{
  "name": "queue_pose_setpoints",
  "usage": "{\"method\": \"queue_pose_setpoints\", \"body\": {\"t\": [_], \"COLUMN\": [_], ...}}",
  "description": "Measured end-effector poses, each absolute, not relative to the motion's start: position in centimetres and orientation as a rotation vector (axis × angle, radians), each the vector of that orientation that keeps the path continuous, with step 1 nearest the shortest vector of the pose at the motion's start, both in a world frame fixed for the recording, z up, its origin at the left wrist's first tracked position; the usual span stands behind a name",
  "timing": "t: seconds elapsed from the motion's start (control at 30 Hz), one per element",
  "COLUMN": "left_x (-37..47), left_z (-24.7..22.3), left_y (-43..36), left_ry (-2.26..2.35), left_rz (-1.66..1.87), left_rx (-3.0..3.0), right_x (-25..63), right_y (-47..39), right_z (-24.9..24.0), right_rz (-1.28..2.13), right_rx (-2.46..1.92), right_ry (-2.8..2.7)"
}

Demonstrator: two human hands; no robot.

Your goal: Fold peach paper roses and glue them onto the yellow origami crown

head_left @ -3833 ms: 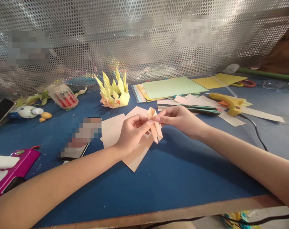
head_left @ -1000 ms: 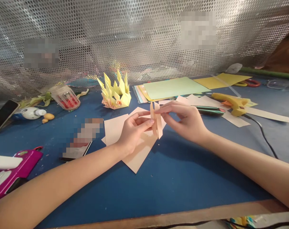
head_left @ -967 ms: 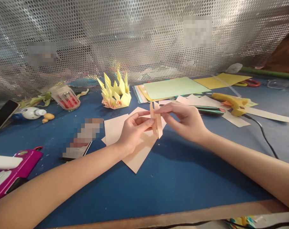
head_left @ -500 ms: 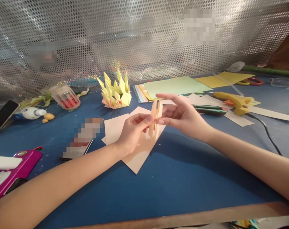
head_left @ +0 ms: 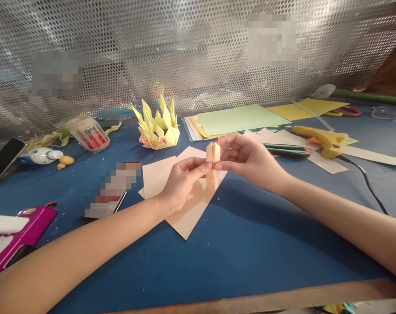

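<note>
Blue table (head_left: 250, 257) below me; pink paper sheets (head_left: 185, 218) flat on it, under my hands. Yellow folded-paper crown (head_left: 158, 131) beyond. My left hand (head_left: 181, 181) and right hand (head_left: 250, 161) both pinch a small folded paper piece (head_left: 213, 152) between thumb and fingers, upright, raised over the sheets.

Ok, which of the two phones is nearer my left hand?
The lit phone, beside the pale pink sheets; the dark-screened phone is farther left.
</note>
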State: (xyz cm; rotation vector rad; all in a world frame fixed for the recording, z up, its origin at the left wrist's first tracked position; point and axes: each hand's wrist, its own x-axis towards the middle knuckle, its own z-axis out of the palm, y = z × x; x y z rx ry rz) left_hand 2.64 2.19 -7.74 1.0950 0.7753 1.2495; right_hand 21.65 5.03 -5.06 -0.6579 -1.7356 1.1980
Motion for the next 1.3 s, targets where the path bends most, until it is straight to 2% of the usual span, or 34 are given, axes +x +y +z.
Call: {"method": "queue_pose_setpoints", "body": {"t": [0.67,1.3], "left_x": [2.55,2.63], "left_z": [-7.95,-8.03], "left_y": [2.22,1.94], "left_ry": [0.823,0.888], "left_rz": [1.251,1.291], "left_rx": [1.127,1.199], "right_x": [21.41,21.65], "right_y": [4.63,4.54], "right_z": [-4.35,-4.59], "right_rz": [1.198,0.93], "right_rx": [-0.616,-0.83], "right_ry": [-1.827,-1.824]}}
